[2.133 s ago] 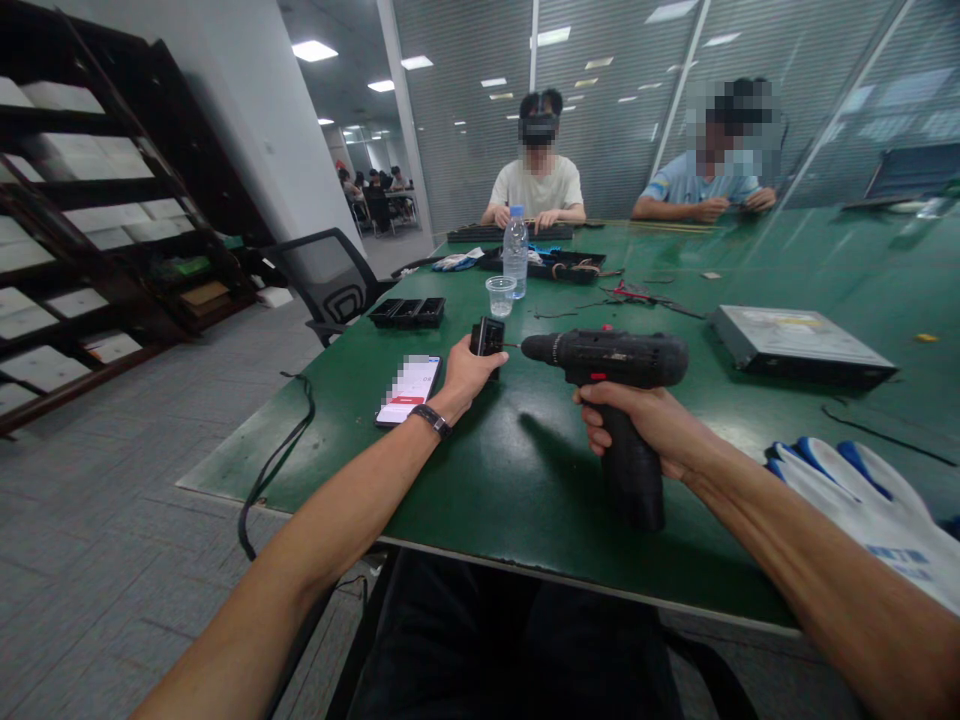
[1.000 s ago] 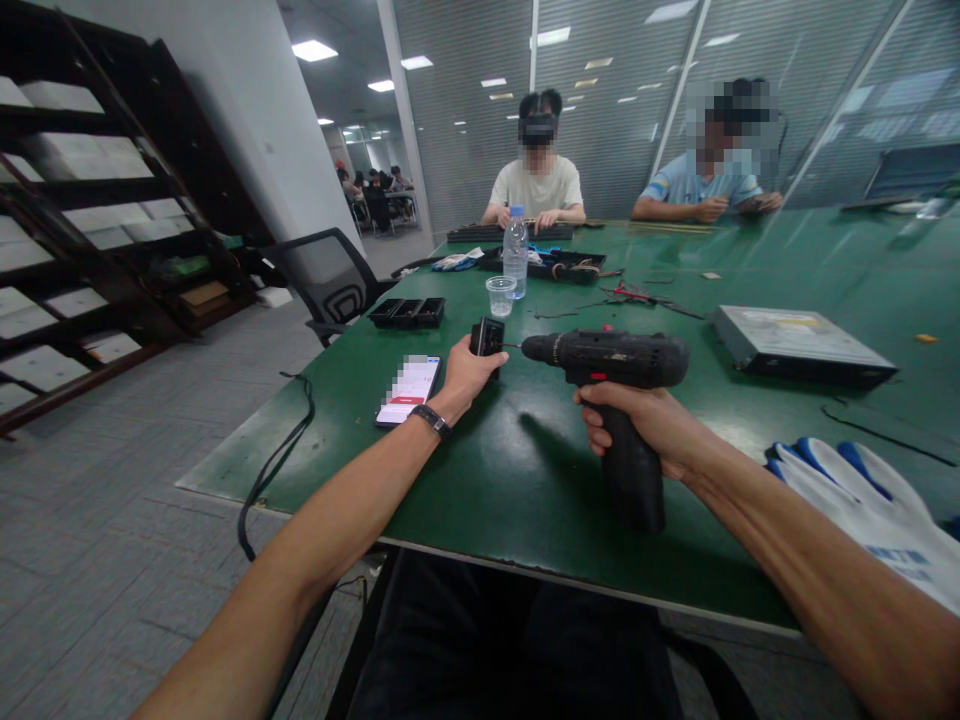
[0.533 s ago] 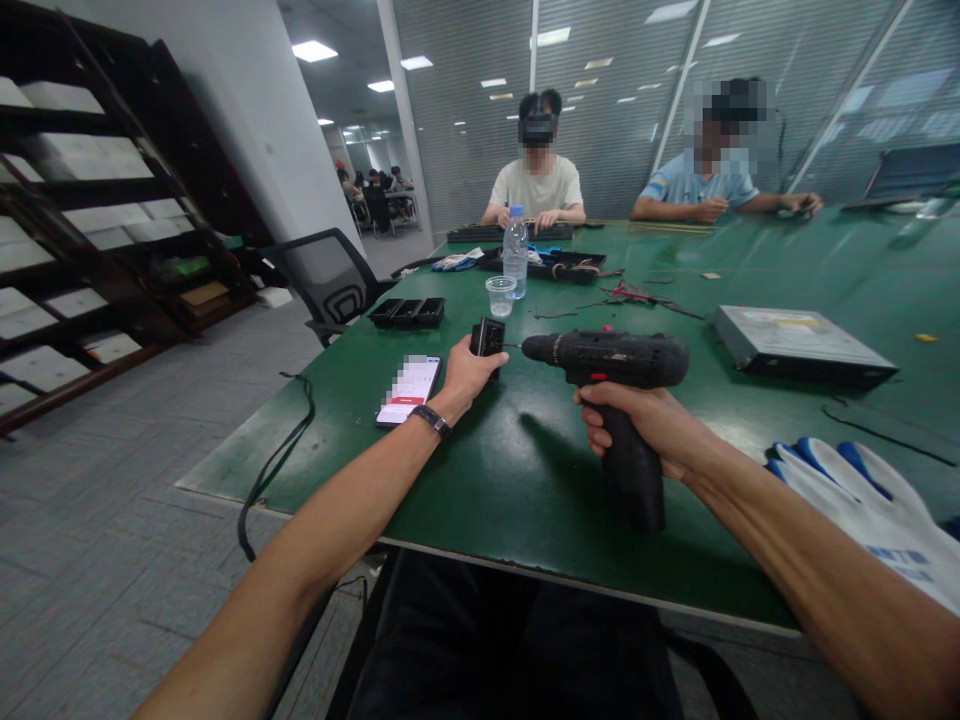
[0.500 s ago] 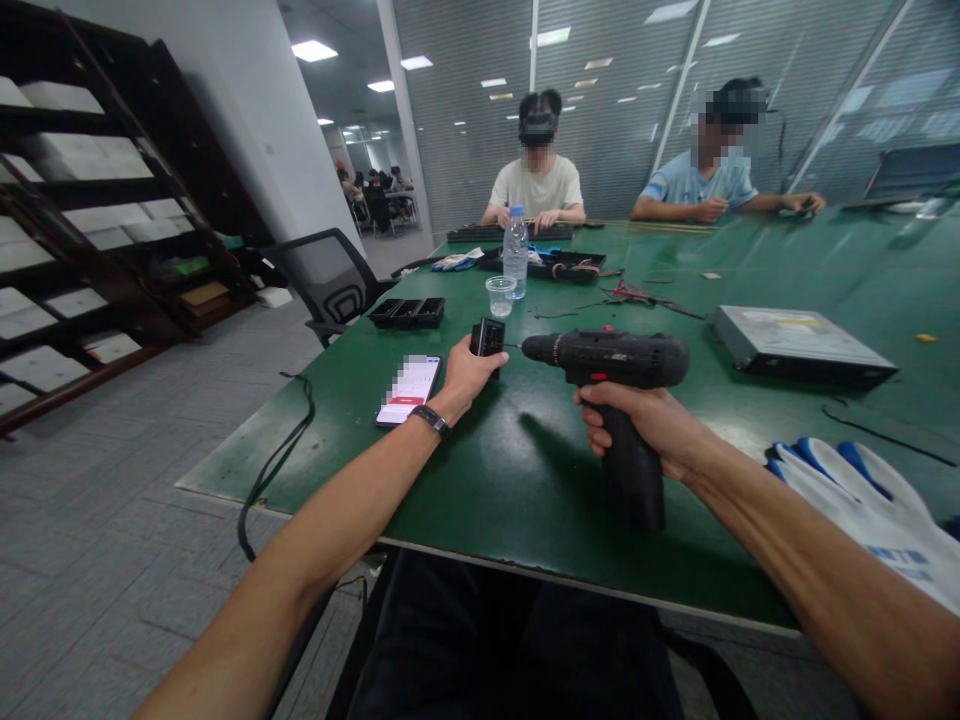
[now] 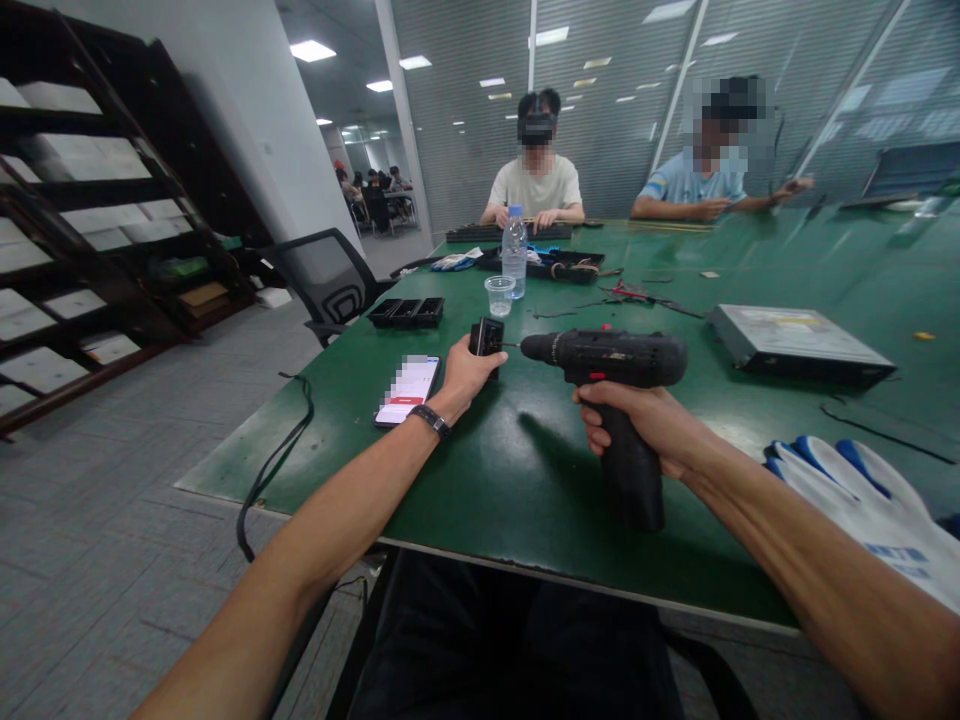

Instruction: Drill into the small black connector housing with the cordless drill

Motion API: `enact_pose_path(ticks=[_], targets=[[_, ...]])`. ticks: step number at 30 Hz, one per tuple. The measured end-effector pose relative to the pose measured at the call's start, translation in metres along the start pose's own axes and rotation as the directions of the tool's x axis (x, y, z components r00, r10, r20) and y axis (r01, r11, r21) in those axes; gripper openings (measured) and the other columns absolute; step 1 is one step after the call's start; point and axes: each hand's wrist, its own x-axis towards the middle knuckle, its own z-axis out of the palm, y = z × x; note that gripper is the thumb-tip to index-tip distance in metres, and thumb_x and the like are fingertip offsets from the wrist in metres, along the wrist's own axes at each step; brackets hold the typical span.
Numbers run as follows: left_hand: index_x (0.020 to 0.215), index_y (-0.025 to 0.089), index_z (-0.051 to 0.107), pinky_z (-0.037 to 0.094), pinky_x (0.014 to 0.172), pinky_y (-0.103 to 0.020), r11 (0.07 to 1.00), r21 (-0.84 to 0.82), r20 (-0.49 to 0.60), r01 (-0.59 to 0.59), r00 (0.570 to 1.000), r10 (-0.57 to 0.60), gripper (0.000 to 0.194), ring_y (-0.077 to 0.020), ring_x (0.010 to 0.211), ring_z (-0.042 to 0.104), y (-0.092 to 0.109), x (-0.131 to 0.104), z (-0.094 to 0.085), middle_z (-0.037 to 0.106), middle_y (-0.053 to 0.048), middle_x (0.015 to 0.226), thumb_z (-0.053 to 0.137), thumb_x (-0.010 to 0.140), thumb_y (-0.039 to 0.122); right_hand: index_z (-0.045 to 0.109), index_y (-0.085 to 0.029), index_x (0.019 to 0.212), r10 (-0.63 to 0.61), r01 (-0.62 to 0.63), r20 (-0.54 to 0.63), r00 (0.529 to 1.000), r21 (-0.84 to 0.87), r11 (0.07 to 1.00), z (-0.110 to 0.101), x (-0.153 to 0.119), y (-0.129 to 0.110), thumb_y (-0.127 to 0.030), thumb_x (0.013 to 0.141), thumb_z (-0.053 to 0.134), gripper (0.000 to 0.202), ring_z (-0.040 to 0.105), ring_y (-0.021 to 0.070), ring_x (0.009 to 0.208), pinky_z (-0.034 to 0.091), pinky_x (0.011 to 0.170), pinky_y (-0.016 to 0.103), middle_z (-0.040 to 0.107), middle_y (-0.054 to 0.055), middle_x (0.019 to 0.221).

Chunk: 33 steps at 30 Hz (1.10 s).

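Observation:
My left hand (image 5: 466,378) is closed around a small black boxy part (image 5: 487,338), held on edge over the table. My right hand (image 5: 637,420) grips the handle of a black cordless drill (image 5: 615,358) with a red switch. The drill points left, and its thin bit (image 5: 511,345) reaches the right face of the black part. Whether the tip sits in a screw is too small to tell. Just left of my left wrist lies a phone (image 5: 409,388) with a lit screen.
On the green table (image 5: 480,480) stand a plastic cup (image 5: 500,295), a water bottle (image 5: 514,255) and black bins (image 5: 407,312). A metal drive (image 5: 802,340) and white-blue gloves (image 5: 862,500) lie right. Behind the bottle is a black tray (image 5: 577,268). Two people sit opposite.
My hands, the drill and the black part stay almost where they were. Across the table, the person at right has raised a hand off the tabletop.

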Motion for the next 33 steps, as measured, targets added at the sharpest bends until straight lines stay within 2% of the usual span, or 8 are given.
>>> enact_pose_path(ticks=[11, 33], targets=[[0.1, 0.017, 0.074, 0.053, 0.083, -0.033, 0.999, -0.043, 0.007, 0.001, 1.0, -0.001, 0.04, -0.0207, 0.084, 0.067, 0.0004, -0.0012, 0.0002, 0.076, -0.006, 0.094, 0.091, 0.065, 0.026, 0.065, -0.02, 0.081, 0.001, -0.001, 0.003, 1.0, 0.0, 1.0, -0.0005, 0.0003, 0.0, -0.03, 0.074, 0.087, 0.025, 0.052, 0.0142, 0.048, 0.05, 0.046, 0.03, 0.056, -0.002, 0.06], [0.103, 0.016, 0.074, 0.054, 0.081, -0.033, 1.0, 0.016, -0.006, -0.007, 1.0, 0.007, 0.041, -0.0224, 0.088, 0.069, 0.0025, -0.0015, -0.0002, 0.078, -0.007, 0.097, 0.091, 0.067, 0.026, 0.066, -0.019, 0.082, 0.001, -0.001, 0.022, 1.0, 0.015, 1.0, -0.0024, 0.0022, 0.0025, -0.031, 0.074, 0.088, 0.026, 0.052, 0.0135, 0.048, 0.051, 0.046, 0.029, 0.057, -0.003, 0.061]])
